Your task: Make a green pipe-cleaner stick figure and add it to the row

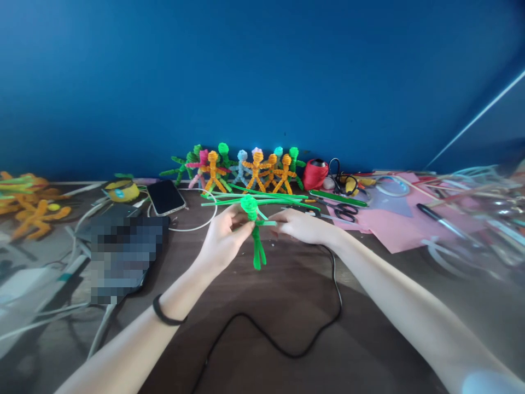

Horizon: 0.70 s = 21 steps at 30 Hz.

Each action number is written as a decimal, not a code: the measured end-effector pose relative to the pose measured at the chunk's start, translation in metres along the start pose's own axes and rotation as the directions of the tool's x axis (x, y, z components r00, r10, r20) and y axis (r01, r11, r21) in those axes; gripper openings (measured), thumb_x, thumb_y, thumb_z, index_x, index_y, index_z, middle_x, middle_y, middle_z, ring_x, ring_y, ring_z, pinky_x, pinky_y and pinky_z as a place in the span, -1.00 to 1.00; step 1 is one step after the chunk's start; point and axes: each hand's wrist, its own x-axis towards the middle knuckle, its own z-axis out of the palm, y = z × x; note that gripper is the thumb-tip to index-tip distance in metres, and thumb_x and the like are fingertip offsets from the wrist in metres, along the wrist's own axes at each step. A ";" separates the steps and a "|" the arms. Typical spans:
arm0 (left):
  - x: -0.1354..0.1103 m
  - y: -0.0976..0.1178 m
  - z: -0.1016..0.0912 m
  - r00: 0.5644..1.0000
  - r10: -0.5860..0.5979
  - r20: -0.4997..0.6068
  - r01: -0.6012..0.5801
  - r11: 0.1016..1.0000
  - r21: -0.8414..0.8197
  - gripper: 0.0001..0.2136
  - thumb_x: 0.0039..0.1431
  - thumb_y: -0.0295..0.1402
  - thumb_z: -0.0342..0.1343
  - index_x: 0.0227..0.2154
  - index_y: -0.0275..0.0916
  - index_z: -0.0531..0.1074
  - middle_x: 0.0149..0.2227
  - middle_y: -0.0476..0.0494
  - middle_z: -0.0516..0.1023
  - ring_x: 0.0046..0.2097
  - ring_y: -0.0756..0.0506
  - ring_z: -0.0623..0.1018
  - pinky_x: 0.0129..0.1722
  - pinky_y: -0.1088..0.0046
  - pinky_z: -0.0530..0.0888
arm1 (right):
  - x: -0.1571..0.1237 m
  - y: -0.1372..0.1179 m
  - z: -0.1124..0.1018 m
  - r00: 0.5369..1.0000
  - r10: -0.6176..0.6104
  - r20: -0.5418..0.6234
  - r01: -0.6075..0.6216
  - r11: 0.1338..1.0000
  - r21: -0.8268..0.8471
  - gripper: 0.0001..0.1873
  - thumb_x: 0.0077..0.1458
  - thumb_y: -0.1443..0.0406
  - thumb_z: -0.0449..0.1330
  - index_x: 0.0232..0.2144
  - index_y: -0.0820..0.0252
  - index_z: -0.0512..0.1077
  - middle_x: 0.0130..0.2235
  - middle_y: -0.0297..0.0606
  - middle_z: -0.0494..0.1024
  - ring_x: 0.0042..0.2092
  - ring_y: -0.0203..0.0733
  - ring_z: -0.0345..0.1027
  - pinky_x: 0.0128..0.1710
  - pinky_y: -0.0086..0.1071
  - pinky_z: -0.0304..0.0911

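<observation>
A green pipe-cleaner figure (256,232) with a coiled round head and a twisted body hangs above the brown table (287,306). My left hand (223,235) pinches it at the upper body, just under the head. My right hand (301,225) is closed on the end of the figure's arm, which sticks out to the right. Both hands are over the middle of the table, a little in front of loose green pipe cleaners (262,198).
A row of finished pipe-cleaner figures (246,169) leans on the blue wall. A phone (166,197), a red spool (315,174), scissors (346,210), pink paper (394,224) and a pen (435,216) lie around. A black cable (287,350) loops near me. Orange figures (35,210) sit far left.
</observation>
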 end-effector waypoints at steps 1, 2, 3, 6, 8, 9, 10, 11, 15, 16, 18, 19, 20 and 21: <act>0.000 0.000 0.000 1.000 0.001 -0.012 -0.001 1.000 0.002 -0.89 -0.03 -0.43 0.09 -0.38 -0.27 0.40 -0.37 -0.08 0.55 -0.30 -0.08 0.52 -0.28 0.42 0.44 | 0.000 0.000 0.001 1.000 -0.003 0.001 0.003 1.000 -0.006 -0.77 0.03 0.32 -0.05 -0.57 0.26 0.33 -0.59 -0.40 0.29 -0.53 -0.39 0.12 -0.47 -0.46 -0.01; 0.000 -0.001 0.001 1.000 0.004 -0.027 -0.003 1.000 0.007 -0.89 -0.04 -0.42 0.09 -0.38 -0.27 0.40 -0.37 -0.09 0.55 -0.30 -0.08 0.53 -0.27 0.41 0.45 | 0.001 0.000 0.002 1.000 -0.005 -0.002 0.005 1.000 -0.014 -0.76 0.03 0.33 -0.05 -0.58 0.26 0.33 -0.59 -0.39 0.30 -0.52 -0.38 0.14 -0.46 -0.46 0.01; 0.001 -0.002 0.001 0.999 0.006 -0.045 -0.006 1.000 0.015 -0.88 -0.04 -0.42 0.10 -0.37 -0.27 0.40 -0.36 -0.09 0.55 -0.29 -0.08 0.53 -0.25 0.39 0.45 | 0.000 -0.001 0.004 1.000 -0.007 -0.008 0.007 1.000 -0.022 -0.75 0.04 0.32 -0.05 -0.58 0.26 0.34 -0.58 -0.37 0.33 -0.50 -0.37 0.17 -0.44 -0.46 0.02; 0.001 -0.004 0.001 0.996 0.015 -0.090 -0.011 0.999 0.045 -0.84 -0.04 -0.39 0.11 -0.34 -0.27 0.41 -0.33 -0.11 0.55 -0.25 -0.12 0.53 -0.20 0.35 0.44 | -0.001 -0.005 0.011 1.000 0.018 -0.025 -0.019 0.998 -0.058 -0.68 0.10 0.24 -0.07 -0.56 0.26 0.36 -0.50 -0.29 0.43 -0.44 -0.32 0.25 -0.39 -0.44 0.06; 0.001 -0.004 0.001 0.994 0.022 -0.104 -0.014 0.997 0.072 -0.84 -0.04 -0.39 0.10 -0.34 -0.28 0.40 -0.31 -0.14 0.55 -0.21 -0.13 0.53 -0.18 0.34 0.43 | -0.004 -0.008 0.017 0.997 0.060 -0.046 -0.065 0.992 -0.105 -0.64 0.13 0.17 -0.09 -0.51 0.25 0.37 -0.47 -0.24 0.46 -0.43 -0.29 0.28 -0.40 -0.42 0.06; 0.001 -0.004 0.001 0.994 0.026 -0.108 -0.017 0.996 0.088 -0.85 -0.04 -0.40 0.10 -0.35 -0.28 0.39 -0.30 -0.14 0.55 -0.20 -0.14 0.53 -0.17 0.34 0.42 | -0.005 -0.010 0.019 0.996 0.070 -0.054 -0.077 0.989 -0.128 -0.63 0.14 0.16 -0.10 -0.48 0.24 0.38 -0.45 -0.22 0.47 -0.43 -0.28 0.30 -0.40 -0.42 0.06; 0.001 -0.004 0.001 0.993 0.030 -0.110 -0.019 0.995 0.103 -0.86 -0.04 -0.41 0.10 -0.36 -0.28 0.38 -0.30 -0.14 0.54 -0.20 -0.14 0.52 -0.17 0.34 0.42 | -0.006 -0.012 0.021 0.996 0.074 -0.056 -0.082 0.985 -0.150 -0.63 0.15 0.15 -0.10 -0.46 0.23 0.39 -0.43 -0.21 0.49 -0.42 -0.27 0.31 -0.40 -0.42 0.06; 0.001 -0.004 0.001 0.993 0.032 -0.111 -0.019 0.993 0.114 -0.87 -0.04 -0.41 0.09 -0.36 -0.28 0.37 -0.30 -0.14 0.54 -0.20 -0.13 0.52 -0.17 0.35 0.41 | -0.007 -0.013 0.022 0.996 0.074 -0.052 -0.081 0.982 -0.169 -0.63 0.16 0.16 -0.11 -0.44 0.23 0.40 -0.41 -0.20 0.50 -0.41 -0.26 0.32 -0.40 -0.42 0.06; 0.001 -0.003 0.002 0.994 0.007 -0.110 0.006 0.993 0.118 -0.89 -0.04 -0.43 0.07 -0.38 -0.27 0.34 -0.36 -0.08 0.50 -0.26 -0.08 0.51 -0.22 0.39 0.41 | -0.008 -0.015 0.022 0.993 0.099 -0.063 -0.110 0.969 -0.223 -0.64 0.18 0.18 -0.11 -0.38 0.21 0.42 -0.38 -0.18 0.52 -0.39 -0.24 0.34 -0.41 -0.43 0.05; 0.001 -0.003 0.003 0.994 -0.006 -0.106 0.017 0.995 0.102 -0.89 -0.03 -0.43 0.06 -0.38 -0.26 0.34 -0.38 -0.06 0.49 -0.29 -0.07 0.50 -0.25 0.40 0.41 | -0.007 -0.014 0.022 0.991 0.109 -0.074 -0.123 0.965 -0.231 -0.65 0.18 0.19 -0.11 -0.38 0.21 0.43 -0.37 -0.18 0.52 -0.39 -0.23 0.35 -0.40 -0.43 0.05; 0.001 -0.003 0.003 0.995 -0.037 -0.091 0.042 0.998 0.056 -0.88 -0.03 -0.40 0.07 -0.37 -0.24 0.34 -0.40 -0.03 0.47 -0.31 -0.05 0.48 -0.30 0.43 0.41 | -0.006 -0.013 0.020 0.988 0.121 -0.092 -0.141 0.959 -0.245 -0.66 0.17 0.20 -0.10 -0.38 0.20 0.43 -0.37 -0.19 0.52 -0.38 -0.23 0.35 -0.41 -0.44 0.05; 0.001 -0.004 0.003 0.995 -0.051 -0.084 0.054 0.998 0.036 -0.88 -0.02 -0.38 0.08 -0.37 -0.24 0.34 -0.40 -0.02 0.47 -0.32 -0.05 0.48 -0.31 0.44 0.41 | -0.005 -0.013 0.020 0.987 0.125 -0.097 -0.146 0.956 -0.253 -0.66 0.17 0.20 -0.10 -0.38 0.20 0.43 -0.38 -0.19 0.52 -0.39 -0.23 0.34 -0.41 -0.44 0.05; 0.001 -0.005 0.003 0.995 -0.063 -0.076 0.065 0.998 0.026 -0.87 -0.03 -0.35 0.10 -0.37 -0.24 0.35 -0.41 -0.02 0.47 -0.32 -0.05 0.48 -0.32 0.44 0.41 | -0.005 -0.013 0.019 0.987 0.126 -0.104 -0.149 0.954 -0.260 -0.66 0.17 0.20 -0.10 -0.38 0.20 0.43 -0.39 -0.19 0.51 -0.40 -0.24 0.34 -0.42 -0.44 0.04; 0.002 -0.006 0.003 0.995 -0.073 -0.067 0.075 0.997 0.031 -0.86 -0.03 -0.33 0.11 -0.39 -0.24 0.37 -0.41 -0.03 0.48 -0.32 -0.06 0.48 -0.32 0.44 0.40 | -0.005 -0.013 0.019 0.986 0.128 -0.109 -0.153 0.952 -0.265 -0.65 0.17 0.19 -0.11 -0.39 0.19 0.43 -0.40 -0.19 0.51 -0.41 -0.24 0.33 -0.43 -0.44 0.04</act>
